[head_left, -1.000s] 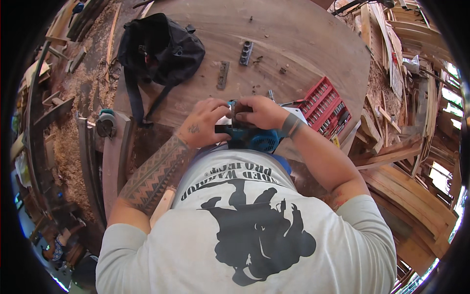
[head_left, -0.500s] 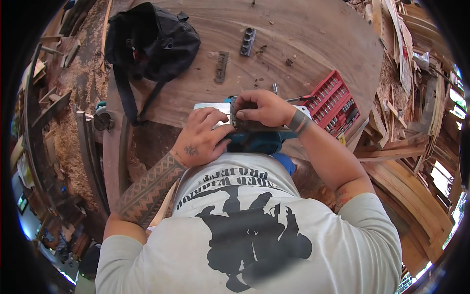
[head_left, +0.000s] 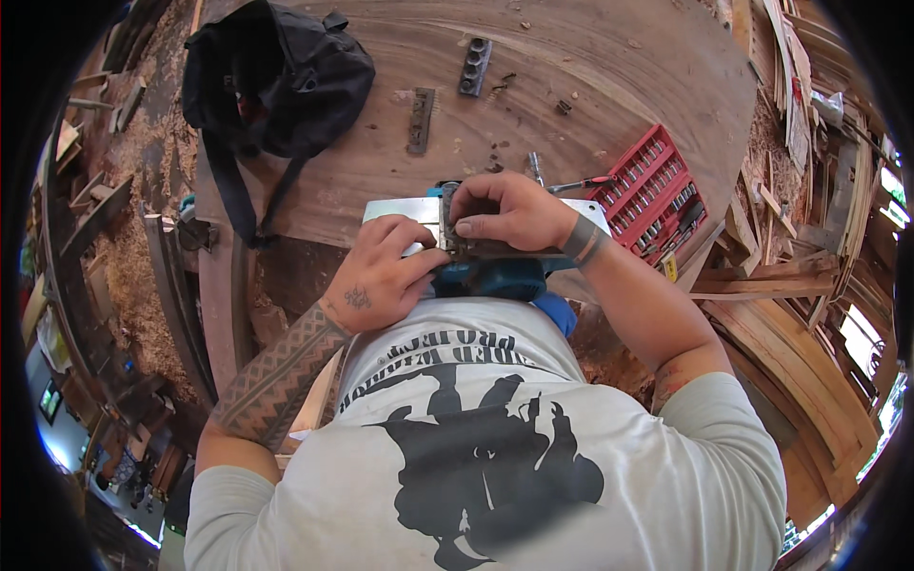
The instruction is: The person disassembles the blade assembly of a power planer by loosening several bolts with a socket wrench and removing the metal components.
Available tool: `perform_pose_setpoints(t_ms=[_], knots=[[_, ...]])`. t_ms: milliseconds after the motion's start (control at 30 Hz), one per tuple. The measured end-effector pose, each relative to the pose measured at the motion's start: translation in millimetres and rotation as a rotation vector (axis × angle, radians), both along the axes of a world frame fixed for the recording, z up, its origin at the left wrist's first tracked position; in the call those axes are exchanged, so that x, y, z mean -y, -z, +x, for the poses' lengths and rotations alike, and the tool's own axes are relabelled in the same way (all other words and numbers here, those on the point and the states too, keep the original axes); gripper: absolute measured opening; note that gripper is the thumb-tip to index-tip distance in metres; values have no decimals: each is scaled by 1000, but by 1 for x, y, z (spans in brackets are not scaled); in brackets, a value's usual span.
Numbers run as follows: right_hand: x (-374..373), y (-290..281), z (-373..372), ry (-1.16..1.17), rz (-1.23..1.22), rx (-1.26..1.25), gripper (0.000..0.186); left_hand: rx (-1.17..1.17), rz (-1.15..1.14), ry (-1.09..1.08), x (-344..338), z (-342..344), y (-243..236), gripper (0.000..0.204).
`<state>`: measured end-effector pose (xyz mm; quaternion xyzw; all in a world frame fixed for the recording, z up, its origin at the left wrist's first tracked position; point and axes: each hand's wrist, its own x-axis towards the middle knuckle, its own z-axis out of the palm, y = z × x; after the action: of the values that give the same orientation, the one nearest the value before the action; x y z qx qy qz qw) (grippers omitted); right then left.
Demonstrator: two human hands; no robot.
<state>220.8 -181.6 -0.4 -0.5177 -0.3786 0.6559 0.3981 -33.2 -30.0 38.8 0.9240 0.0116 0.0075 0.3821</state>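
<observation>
Bent over an upturned teal electric hand planer (head_left: 495, 278) at 12 o'clock from the shirt front, silver sole plate (head_left: 392, 210) facing up. Apparently at the step of seating or adjusting the dark cutter strip (head_left: 447, 211). At that strip with the right hand (head_left: 519, 217), thumb and fingertips bent close together; cannot tell whether pinching or merely touching. On the sole's 9 o'clock side with the left hand (head_left: 381, 271), fingers half curled; cannot tell if gripping. Calls next for a steady sole, careful alignment and fingertips clear of sharp edges. Nearby at 2 o'clock: open red socket set (head_left: 657, 181).
</observation>
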Motion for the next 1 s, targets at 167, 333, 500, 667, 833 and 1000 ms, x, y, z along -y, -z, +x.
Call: perform_pose_setpoints(t_ms=[167, 333, 500, 667, 833, 1000], knots=[[1, 0, 0, 7, -6, -11, 18, 45, -11, -14, -6, -2, -1, 41], [-1, -4, 1, -12, -6, 6, 19, 44, -71, -145, -24, 5, -4, 41], [-12, -15, 4, -118, 143, 226, 21, 43, -118, -76, -32, 13, 5, 46], [-16, -18, 0, -227, 280, 364, 23, 56, -108, -48, -22, 9, 15, 46], [-14, -14, 0, -243, 358, 410, 22, 73, -69, -16, -21, 8, 15, 43], [-16, -20, 0, -266, 297, 401, 24, 69, -64, -9, -21, 9, 14, 38]])
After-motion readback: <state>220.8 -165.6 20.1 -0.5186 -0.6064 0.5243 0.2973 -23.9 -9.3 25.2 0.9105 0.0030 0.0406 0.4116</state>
